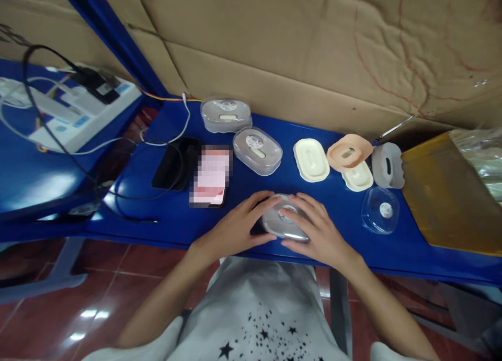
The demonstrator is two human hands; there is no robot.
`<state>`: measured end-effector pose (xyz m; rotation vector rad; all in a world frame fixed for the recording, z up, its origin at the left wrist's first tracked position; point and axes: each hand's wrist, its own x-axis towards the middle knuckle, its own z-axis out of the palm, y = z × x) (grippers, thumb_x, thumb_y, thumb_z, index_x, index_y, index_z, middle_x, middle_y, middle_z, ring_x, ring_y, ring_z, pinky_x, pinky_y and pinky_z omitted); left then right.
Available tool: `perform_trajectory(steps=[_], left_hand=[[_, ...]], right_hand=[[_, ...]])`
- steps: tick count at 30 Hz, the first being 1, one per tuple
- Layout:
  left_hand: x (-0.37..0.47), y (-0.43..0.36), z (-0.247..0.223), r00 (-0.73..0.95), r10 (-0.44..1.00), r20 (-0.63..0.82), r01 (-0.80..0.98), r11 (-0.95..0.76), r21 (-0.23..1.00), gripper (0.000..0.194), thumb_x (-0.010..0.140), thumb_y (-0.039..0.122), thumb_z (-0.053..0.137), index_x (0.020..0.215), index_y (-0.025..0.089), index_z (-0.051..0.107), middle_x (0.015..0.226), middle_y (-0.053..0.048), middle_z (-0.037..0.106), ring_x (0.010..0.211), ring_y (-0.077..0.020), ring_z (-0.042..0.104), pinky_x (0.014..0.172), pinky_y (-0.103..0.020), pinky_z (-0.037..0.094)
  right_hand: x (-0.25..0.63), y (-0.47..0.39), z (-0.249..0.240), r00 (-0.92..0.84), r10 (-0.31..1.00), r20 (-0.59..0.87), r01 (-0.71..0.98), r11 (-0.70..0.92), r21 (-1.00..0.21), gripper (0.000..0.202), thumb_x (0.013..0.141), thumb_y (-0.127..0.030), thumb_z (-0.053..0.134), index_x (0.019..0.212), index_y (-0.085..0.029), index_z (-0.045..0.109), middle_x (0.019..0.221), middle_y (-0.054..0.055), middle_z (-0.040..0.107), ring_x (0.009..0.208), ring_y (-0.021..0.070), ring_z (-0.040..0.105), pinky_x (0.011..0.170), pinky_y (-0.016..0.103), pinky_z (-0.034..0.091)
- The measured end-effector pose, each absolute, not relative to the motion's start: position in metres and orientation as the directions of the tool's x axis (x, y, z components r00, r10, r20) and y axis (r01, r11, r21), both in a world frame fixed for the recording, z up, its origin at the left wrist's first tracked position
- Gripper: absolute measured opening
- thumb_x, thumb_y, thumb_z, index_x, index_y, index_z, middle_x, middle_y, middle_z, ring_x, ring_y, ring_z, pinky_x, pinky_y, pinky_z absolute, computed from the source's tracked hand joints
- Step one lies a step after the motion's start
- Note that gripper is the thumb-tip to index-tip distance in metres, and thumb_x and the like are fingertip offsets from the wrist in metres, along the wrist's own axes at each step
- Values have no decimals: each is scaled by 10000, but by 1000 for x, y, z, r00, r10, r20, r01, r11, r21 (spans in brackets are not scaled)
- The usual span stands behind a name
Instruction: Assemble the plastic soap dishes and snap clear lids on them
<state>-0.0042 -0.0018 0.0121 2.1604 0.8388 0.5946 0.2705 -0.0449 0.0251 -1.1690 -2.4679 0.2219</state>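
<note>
White power strip (83, 122) at left, black cable (25, 73) looping over; lit phone (212, 172); brown cardboard (251, 47) behind.

We can read no text. The round labels (254, 141) on the clear cases (267, 155) are too small; the lettering (11, 34) on the cardboard (254, 52) (dark, cut off) defeats us.

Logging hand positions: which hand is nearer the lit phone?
Left. The left hand is below-right of the lit phone; the right hand is farther right, across the case.
</note>
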Motion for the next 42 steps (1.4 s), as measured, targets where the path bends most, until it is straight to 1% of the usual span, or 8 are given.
perform_trajectory(steps=[6, 10, 14, 18, 24, 29, 36, 42], left_hand=[[-5, 1, 6, 650, 727, 221, 388, -568, 726, 669, 1033, 510, 714, 1634, 422, 434, 1608, -119, 452, 1486, -347, 543, 1212, -571, 536], [-3, 0, 4, 625, 747, 228, 431, -573, 697, 630, 1032, 519, 711, 1603, 404, 470, 1588, -118, 455, 1435, -346, 585, 1162, -569, 576], [1, -4, 4, 598, 763, 243, 476, -583, 659, 632, 1026, 456, 736, 1599, 394, 475, 1593, -118, 452, 1388, -337, 620, 1144, -552, 587], [4, -8, 9, 568, 760, 316, 535, -632, 560, 616, 1018, 395, 738, 1579, 358, 487, 1600, -144, 447, 1455, -383, 550, 1174, -585, 544], [11, -6, 19, 533, 731, 426, 649, -677, 348, 599, 1010, 324, 696, 1557, 273, 458, 1495, -199, 528, 1349, -414, 594, 1077, -604, 555], [36, 4, 27, 536, 756, 376, 748, -632, 202, 551, 1059, 397, 623, 1561, 211, 493, 1473, -236, 604, 1288, -454, 640, 1024, -613, 545], [89, 53, 46, 575, 774, 266, 751, -628, 204, 513, 1100, 363, 529, 1574, 168, 547, 1567, -240, 584, 1306, -467, 655, 1053, -610, 516], [94, 68, 58, 616, 745, 257, 745, -657, 119, 438, 1136, 259, 391, 1508, 147, 593, 1560, -243, 566, 1229, -404, 694, 968, -539, 569]], right_hand=[[275, -25, 44, -632, 753, 184, 621, 634, -461, 676, 1001, -497, 738, 1600, -281, 510, 1698, 123, 477, 1622, 304, 379, 1282, 542, 430], [289, -4, 50, -597, 771, 222, 518, 582, -628, 565, 1120, -450, 531, 1634, -252, 406, 1671, 140, 500, 1592, 224, 440, 1281, 454, 443], [311, 16, 41, -428, 865, 262, 738, 501, -452, 491, 1142, -423, 467, 1604, -257, 487, 1632, 131, 567, 1561, 279, 483, 1295, 554, 398], [325, 15, 31, -415, 882, 223, 841, 465, -276, 446, 1136, -375, 476, 1546, -231, 574, 1518, 139, 676, 1444, 303, 607, 1227, 580, 461], [345, -41, 29, -353, 895, 272, 863, 424, -273, 273, 1094, -355, 609, 1329, -230, 666, 1302, 118, 760, 1272, 306, 706, 1154, 579, 538], [358, -99, 26, -283, 922, 263, 905, 348, -244, 364, 1093, -244, 596, 1457, -248, 625, 1279, 112, 742, 1275, 296, 702, 1155, 591, 545], [337, -122, 26, -356, 901, 249, 849, 422, -316, 469, 1083, -135, 554, 1528, -278, 604, 1358, 104, 723, 1387, 256, 650, 1244, 590, 477], [343, -68, 39, -377, 861, 340, 773, 495, -397, 345, 1121, -241, 533, 1455, -265, 619, 1429, 81, 728, 1432, 240, 621, 1232, 513, 483]])
